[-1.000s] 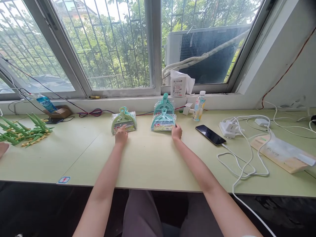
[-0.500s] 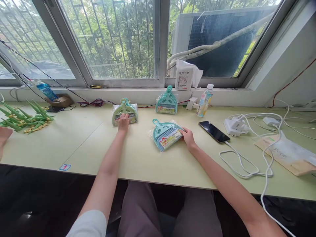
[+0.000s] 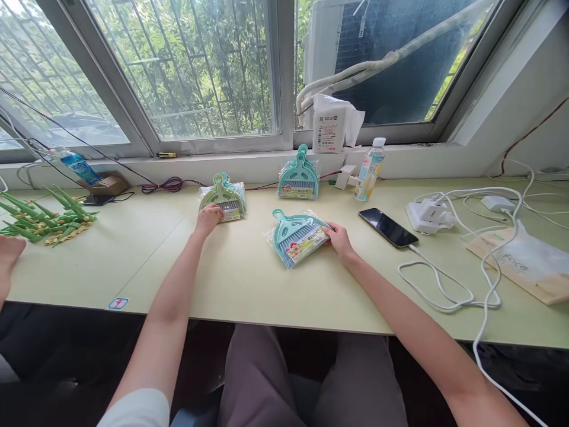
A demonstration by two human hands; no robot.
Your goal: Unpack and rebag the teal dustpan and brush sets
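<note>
Standing upright toward the back left of the table is a wrapped green dustpan and brush set (image 3: 229, 194), several pieces thick. My left hand (image 3: 208, 219) is at its lower left front, with bent fingers on the pack and the thumb side hidden. A teal dustpan and brush set (image 3: 299, 237) in clear wrap lies tilted in the middle. My right hand (image 3: 338, 238) pinches that pack by its right corner. Farther back, against the sill, more teal dustpan and brush sets (image 3: 299, 177) stand upright, touched by neither hand.
To the right are a drink bottle (image 3: 370, 169), a phone (image 3: 387, 228) on a white cable, a power strip (image 3: 429, 214) and a pouch (image 3: 528, 261). Green plant-like pieces (image 3: 48, 216) lie at left, near another person's hand (image 3: 9, 255). A tissue pack (image 3: 331, 127) sits on the sill.
My left hand has slid left across the front of the green set to its lower left side. My right hand keeps its hold on the teal set. The view has shifted slightly.
</note>
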